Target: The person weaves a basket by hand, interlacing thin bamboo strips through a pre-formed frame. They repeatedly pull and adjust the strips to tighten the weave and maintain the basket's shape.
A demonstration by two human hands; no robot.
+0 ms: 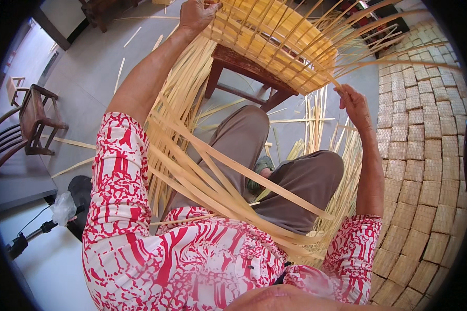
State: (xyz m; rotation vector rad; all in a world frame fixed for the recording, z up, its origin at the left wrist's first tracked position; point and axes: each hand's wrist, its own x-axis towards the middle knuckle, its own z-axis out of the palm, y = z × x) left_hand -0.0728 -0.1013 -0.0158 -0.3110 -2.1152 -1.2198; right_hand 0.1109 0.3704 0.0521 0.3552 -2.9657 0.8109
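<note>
A half-woven basket (303, 39) of yellow bamboo-like strips lies tilted on a dark red wooden stool (251, 70) before my knees. Long loose stakes fan out from its right side. My left hand (198, 15) is closed at the basket's far left edge, its fingertips partly cut off by the top of the picture. At the right end, my right hand (355, 106) pinches a thin flat strip (333, 79) that runs up to the basket's near wall. Several loose strips (238, 165) lie across my lap and thighs.
Bundles of long strips (184, 98) spread over the grey floor to the left, with more (350, 166) beside my right knee. Rows of stacked woven pieces (412, 145) fill the right side. A wooden chair (36, 122) stands at left, near a clear plastic bag (63, 207) on a stand.
</note>
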